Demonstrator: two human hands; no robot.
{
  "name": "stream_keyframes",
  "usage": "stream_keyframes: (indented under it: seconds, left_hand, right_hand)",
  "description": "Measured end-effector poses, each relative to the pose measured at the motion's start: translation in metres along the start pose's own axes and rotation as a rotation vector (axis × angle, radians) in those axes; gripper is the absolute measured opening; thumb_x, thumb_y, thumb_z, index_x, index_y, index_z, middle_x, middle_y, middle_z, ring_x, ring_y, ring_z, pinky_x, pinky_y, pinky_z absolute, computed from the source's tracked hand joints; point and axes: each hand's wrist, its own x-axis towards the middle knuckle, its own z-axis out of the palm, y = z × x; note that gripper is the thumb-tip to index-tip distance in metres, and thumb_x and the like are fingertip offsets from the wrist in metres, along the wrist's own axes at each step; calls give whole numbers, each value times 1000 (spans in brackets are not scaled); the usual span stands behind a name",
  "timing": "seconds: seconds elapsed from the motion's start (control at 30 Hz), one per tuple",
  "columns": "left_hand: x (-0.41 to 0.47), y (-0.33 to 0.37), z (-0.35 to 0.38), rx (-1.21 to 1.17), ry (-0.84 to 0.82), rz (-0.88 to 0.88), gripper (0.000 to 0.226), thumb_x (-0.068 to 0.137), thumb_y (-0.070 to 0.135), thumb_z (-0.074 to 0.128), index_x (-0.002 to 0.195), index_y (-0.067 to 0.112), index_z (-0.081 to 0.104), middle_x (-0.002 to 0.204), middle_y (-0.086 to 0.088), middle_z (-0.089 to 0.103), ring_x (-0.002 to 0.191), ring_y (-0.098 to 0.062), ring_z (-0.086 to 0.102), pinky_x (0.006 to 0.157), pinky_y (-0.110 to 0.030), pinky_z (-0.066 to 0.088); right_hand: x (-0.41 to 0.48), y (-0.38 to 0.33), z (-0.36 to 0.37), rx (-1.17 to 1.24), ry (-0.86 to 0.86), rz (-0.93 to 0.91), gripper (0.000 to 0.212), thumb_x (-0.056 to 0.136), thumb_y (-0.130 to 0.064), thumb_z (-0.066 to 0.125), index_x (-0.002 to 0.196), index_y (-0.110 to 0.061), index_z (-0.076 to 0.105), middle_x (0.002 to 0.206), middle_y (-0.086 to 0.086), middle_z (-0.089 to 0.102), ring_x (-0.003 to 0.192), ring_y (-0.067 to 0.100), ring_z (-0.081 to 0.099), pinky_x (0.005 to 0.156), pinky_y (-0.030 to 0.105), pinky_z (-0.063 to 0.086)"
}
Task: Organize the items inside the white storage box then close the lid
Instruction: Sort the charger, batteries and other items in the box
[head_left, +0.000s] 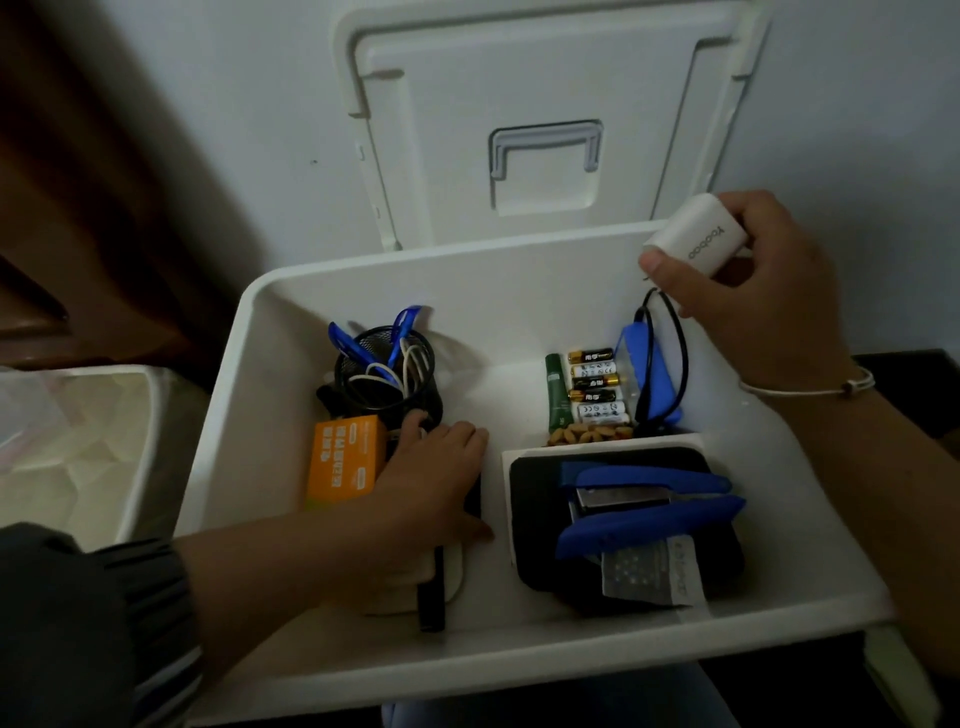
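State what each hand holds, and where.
Right hand pinches the white cube-shaped plastic charger by its sides; left hand lies on a black slim item, grip unclear.

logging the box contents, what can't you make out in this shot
Head view only:
Objects under the left hand: its palm and forearm cover them.
Prongs of the white charger: hidden by the right hand.
Print on the orange box: too small, dim.
White bin beside the box: cut off by the left edge.
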Motion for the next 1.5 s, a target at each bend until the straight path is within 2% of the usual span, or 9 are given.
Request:
stream_keyframes:
  seconds: [0.17, 0.3, 0.5, 0.73, 0.97, 1.13, 1.2, 1.37, 1.5]
  left_hand:
    - [5, 2, 1, -114, 7, -59, 96, 76, 51, 71, 150, 18, 19, 154, -2, 24, 138, -22, 31, 115, -48, -2]
    - [8, 7, 0, -205, 7, -129, 88, 82, 35, 70, 150, 15, 19, 156, -1, 16, 142, -23, 23, 116, -48, 0]
    - [16, 18, 2, -205, 93, -204, 48, 91, 12, 53, 136, 17, 37, 143, -3, 31, 126, -30, 38, 115, -46, 10]
    - [32, 21, 4, -21, 128, -212, 42, 88, 14, 59, 127, 17, 43, 132, -6, 41, 115, -26, 50, 112, -45, 21]
    - [36, 19, -2, -99, 273, -178, 34, 89, 1, 52, 118, 18, 44, 120, -1, 48, 90, -20, 60, 80, -32, 51]
    - [41, 17, -2, -67, 293, -130, 36, 86, 4, 56, 115, 20, 44, 118, 0, 48, 91, -19, 58, 69, -29, 47]
    - [45, 17, -1, -22, 274, -110, 40, 85, 5, 59, 119, 19, 43, 122, -1, 44, 93, -20, 56, 64, -28, 43]
    - [56, 16, -1, 73, 217, -59, 47, 87, 3, 57, 130, 14, 40, 137, -7, 33, 107, -24, 49, 68, -29, 43]
    - [58, 9, -1, -91, 278, -58, 31, 89, 2, 52, 118, 12, 50, 127, -6, 43, 103, -19, 51, 78, -25, 45]
  right_hand:
    - [1, 1, 0, -11, 20, 2, 52, 77, -46, 70, 110, -9, 53, 89, -4, 56, 69, -6, 55, 52, 0, 44]
    - [2, 0, 0, -1, 32, 15, 48, 75, -43, 73, 107, -12, 53, 81, -16, 51, 67, -9, 54, 51, 1, 43]
    - [2, -1, 1, -12, 24, 16, 42, 74, -42, 74, 99, -22, 48, 77, -20, 49, 66, -9, 52, 51, 0, 42]
    - [3, -1, -1, 17, 35, 31, 41, 73, -39, 76, 99, -23, 48, 78, -21, 50, 66, -8, 54, 50, 1, 42]
    - [3, 0, -2, 65, 31, 53, 44, 74, -34, 77, 105, -15, 53, 80, -18, 51, 68, -4, 56, 53, 3, 45]
    - [4, -1, -3, 117, 24, 77, 40, 74, -31, 77, 101, -21, 51, 79, -18, 52, 65, -11, 58, 50, 2, 43]
    - [4, -1, -3, 123, 21, 82, 40, 74, -32, 77, 101, -22, 50, 80, -18, 53, 66, -7, 58, 51, 2, 43]
    - [5, -1, -4, 125, 30, 94, 40, 73, -35, 77, 101, -23, 51, 80, -17, 54, 69, -1, 59, 51, 5, 46]
    - [5, -1, -5, 144, 18, 111, 40, 73, -37, 76, 102, -24, 51, 82, -17, 55, 70, 0, 59, 50, 5, 45]
